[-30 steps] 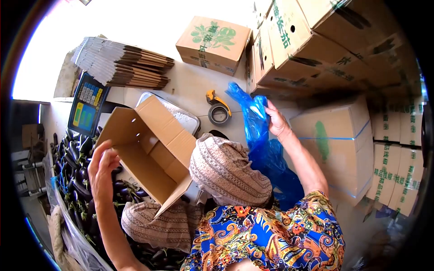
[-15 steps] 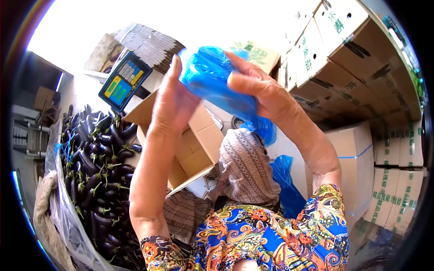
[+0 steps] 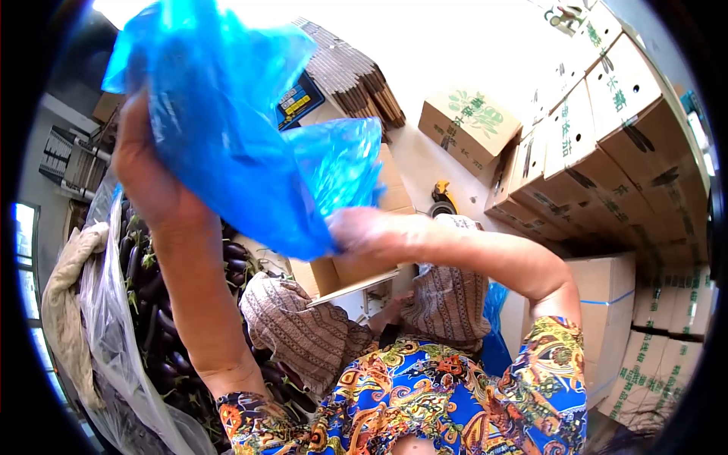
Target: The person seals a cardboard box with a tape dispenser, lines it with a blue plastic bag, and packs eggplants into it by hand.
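A thin blue plastic bag (image 3: 220, 144) is spread out high in front of me, between my two hands. At its left edge, my left hand (image 3: 152, 174) grips the plastic; most of its fingers are hidden behind the film. My right hand (image 3: 360, 231), blurred by motion, is closed on the bag's lower right corner. Below the bag stands an open cardboard box (image 3: 345, 277), partly covered by it and my right forearm. On my left lies a heap of dark purple eggplants (image 3: 163, 326).
Printed cartons (image 3: 584, 144) are stacked on the right, and one closed carton (image 3: 470, 125) stands apart on the floor. A yellow-black tape dispenser (image 3: 444, 199) lies beyond my knee. Behind the bag are a scale display (image 3: 299, 102) and flattened cardboard (image 3: 353, 68). Clear plastic sheeting (image 3: 121, 326) borders the eggplants.
The bunched blue bag has been opened out into a wide sheet. My left hand has moved left, my right hand lower and left. The view has shifted, showing the tape dispenser.
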### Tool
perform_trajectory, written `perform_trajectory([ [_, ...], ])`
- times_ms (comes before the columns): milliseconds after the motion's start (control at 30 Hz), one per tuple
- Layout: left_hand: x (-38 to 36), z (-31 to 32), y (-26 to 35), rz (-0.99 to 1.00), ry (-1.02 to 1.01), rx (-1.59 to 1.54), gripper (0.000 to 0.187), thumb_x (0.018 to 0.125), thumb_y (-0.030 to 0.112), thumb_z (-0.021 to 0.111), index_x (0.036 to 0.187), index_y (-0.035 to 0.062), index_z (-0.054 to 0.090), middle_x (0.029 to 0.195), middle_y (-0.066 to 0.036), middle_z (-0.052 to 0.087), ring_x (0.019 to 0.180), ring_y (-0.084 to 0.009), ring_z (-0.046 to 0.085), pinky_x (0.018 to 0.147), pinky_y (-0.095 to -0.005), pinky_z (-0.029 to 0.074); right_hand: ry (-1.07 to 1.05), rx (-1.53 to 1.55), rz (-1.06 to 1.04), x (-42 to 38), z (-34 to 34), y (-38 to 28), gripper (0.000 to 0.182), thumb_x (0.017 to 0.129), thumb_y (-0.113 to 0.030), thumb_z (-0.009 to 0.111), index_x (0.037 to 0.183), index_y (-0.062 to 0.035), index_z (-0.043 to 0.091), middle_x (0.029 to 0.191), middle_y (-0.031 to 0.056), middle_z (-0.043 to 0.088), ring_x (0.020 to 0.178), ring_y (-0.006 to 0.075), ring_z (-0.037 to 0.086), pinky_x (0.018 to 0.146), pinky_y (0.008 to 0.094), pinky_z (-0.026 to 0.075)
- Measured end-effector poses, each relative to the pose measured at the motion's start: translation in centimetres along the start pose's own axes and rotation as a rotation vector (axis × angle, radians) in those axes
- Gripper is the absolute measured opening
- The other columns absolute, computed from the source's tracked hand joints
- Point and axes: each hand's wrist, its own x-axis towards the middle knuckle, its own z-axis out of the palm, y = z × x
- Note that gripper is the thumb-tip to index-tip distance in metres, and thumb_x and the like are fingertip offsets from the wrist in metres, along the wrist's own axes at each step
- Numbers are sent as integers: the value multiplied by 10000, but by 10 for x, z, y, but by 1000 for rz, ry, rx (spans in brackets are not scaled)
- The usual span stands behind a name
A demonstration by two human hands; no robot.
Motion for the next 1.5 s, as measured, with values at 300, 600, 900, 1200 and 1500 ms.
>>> perform_trajectory([
  [300,-48,-27,-34,-286,-60,492,519,861,-87,507,1369,20,517,1189,-107,657,986,-161,648,864,-277,531,70,-58,61,-5,-6,42,341,869,-199,637,1152,-9,640,985,234,691,947,334,679,869,428,527],
  [600,-73,-10,-56,-94,-689,1078,583,688,-77,522,1236,85,636,1070,-159,675,993,-307,660,869,-379,525,326,1596,-38,-33,-58,20,591,992,-529,445,1285,-30,564,1161,107,668,1106,205,623,1003,392,475],
  [900,-153,-5,-77,-216,-849,1271,463,761,-54,528,1184,96,644,935,-122,640,945,-335,603,853,-456,490,495,1432,161,-55,-48,30,254,994,-249,566,1135,-50,637,1097,94,683,993,159,649,915,327,511],
  [1200,-219,0,-83,-653,-627,695,268,926,80,583,1183,11,607,1110,-120,648,969,-232,642,826,-356,523,176,975,26,-158,-20,-17,120,920,-117,624,920,-10,679,970,102,682,989,197,626,927,355,481],
  [1500,-242,-11,-106,-807,550,76,392,952,181,624,1282,71,441,1091,-49,597,948,-133,600,733,-280,506,-60,844,314,-190,33,-34,252,872,-251,735,1006,-41,696,901,67,713,814,141,657,750,299,523],
])
